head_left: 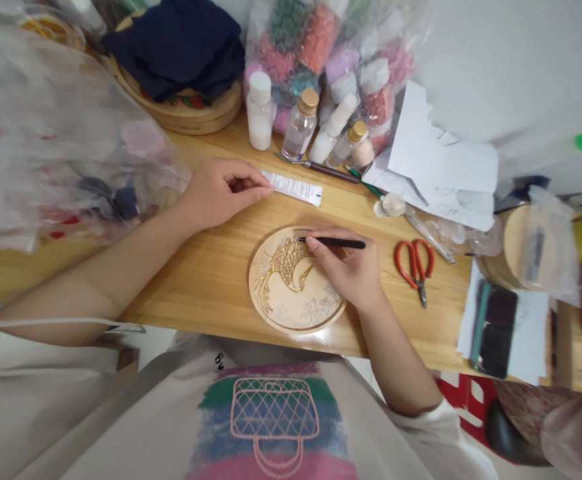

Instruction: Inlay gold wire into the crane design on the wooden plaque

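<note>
A round wooden disc (291,283) lies on the wooden table (211,267) in front of me, bearing a gold wire outline of a crane over drawn waves. My right hand (351,267) rests on the disc's right side, closed on a thin black pen-like tool (338,243) whose tip touches the crane's wing. My left hand (221,193) lies further back on the table, its fingers pinched on the left end of a white printed strip (295,187).
Red-handled scissors (415,263) lie right of the disc. Several small bottles (301,123) stand at the back, before a bag of coloured rolls (321,47). White papers (441,167), a round wooden box (191,110) under dark cloth, and plastic bags (45,147) crowd the sides.
</note>
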`<state>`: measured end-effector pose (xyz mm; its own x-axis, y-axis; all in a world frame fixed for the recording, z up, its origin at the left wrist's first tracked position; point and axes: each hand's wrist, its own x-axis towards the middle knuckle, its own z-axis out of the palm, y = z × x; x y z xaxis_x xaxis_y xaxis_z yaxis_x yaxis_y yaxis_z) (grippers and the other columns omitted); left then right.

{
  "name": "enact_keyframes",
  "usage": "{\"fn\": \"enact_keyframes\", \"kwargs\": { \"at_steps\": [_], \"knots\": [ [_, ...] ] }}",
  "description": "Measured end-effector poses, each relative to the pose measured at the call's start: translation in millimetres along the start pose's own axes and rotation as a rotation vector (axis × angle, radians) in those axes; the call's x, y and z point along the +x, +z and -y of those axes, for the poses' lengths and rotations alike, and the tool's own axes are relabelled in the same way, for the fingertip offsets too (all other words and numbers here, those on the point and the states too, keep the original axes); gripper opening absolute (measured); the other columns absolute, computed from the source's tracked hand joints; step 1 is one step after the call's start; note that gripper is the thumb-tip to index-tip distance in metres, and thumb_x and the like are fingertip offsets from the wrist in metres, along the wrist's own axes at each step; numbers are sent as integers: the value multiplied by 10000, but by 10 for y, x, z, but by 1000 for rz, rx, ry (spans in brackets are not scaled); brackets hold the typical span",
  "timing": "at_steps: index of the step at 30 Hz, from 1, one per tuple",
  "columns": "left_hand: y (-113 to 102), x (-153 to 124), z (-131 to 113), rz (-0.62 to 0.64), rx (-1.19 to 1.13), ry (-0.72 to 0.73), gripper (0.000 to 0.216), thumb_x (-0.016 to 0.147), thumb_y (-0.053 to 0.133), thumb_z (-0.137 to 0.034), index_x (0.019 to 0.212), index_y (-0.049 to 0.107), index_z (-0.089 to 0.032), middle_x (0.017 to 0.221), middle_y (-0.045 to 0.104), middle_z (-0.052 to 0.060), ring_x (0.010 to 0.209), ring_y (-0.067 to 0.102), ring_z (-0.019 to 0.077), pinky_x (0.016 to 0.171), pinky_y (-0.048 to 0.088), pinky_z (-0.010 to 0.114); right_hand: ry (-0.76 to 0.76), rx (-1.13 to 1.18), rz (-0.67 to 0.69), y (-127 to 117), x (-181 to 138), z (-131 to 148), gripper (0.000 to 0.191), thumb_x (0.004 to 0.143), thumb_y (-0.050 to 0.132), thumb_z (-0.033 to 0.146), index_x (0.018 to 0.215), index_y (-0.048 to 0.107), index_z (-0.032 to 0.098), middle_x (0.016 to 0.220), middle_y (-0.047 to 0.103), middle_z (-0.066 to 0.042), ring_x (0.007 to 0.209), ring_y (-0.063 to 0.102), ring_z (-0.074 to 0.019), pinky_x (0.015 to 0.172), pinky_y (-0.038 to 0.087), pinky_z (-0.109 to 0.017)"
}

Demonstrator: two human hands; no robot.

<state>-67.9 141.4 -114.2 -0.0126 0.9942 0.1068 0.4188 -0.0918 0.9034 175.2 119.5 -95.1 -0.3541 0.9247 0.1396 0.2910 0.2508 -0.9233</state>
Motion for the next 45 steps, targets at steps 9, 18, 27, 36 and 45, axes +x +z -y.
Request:
{"fn": "enact_keyframes", "kwargs": {
  "at_steps": [9,18,27,36,45],
  "knots": [
    [7,-10,18,-7,-13,5,179,775,741,-415,791,779,-241,716,712,3,597,519,124,530,366,262,-4,-2,5,22,-12,-35,67,863,727,191,879,791,202,906,818,-45,823,779,-172,686,623,-257],
    [2,-9,14,4,41,37,210,818,706,-396,848,764,-196,726,709,-2,595,510,104,539,383,241,25,-33,0,29,-4,-16,71,853,728,210,863,797,198,901,818,-48,804,774,-174,703,621,-273],
    [14,-58,-42,23,222,198,192,891,625,-349,924,741,-200,860,705,8,670,560,106,638,460,267,40,-71,-14,37,0,-2,90,850,720,244,843,794,192,890,817,-49,760,766,-174,640,608,-269],
    [58,-103,-130,41,195,177,117,859,654,-281,908,699,-185,857,695,9,688,595,107,653,484,238,27,-80,-7,33,-2,13,69,858,719,206,855,787,192,911,819,-51,798,773,-173,692,620,-269],
    [73,-110,-144,85,277,269,194,922,587,-239,990,757,-176,848,708,20,773,633,148,756,495,271,-3,-70,3,38,-9,3,74,877,709,197,862,781,202,911,815,-42,792,765,-169,645,597,-261]
  ]
}}
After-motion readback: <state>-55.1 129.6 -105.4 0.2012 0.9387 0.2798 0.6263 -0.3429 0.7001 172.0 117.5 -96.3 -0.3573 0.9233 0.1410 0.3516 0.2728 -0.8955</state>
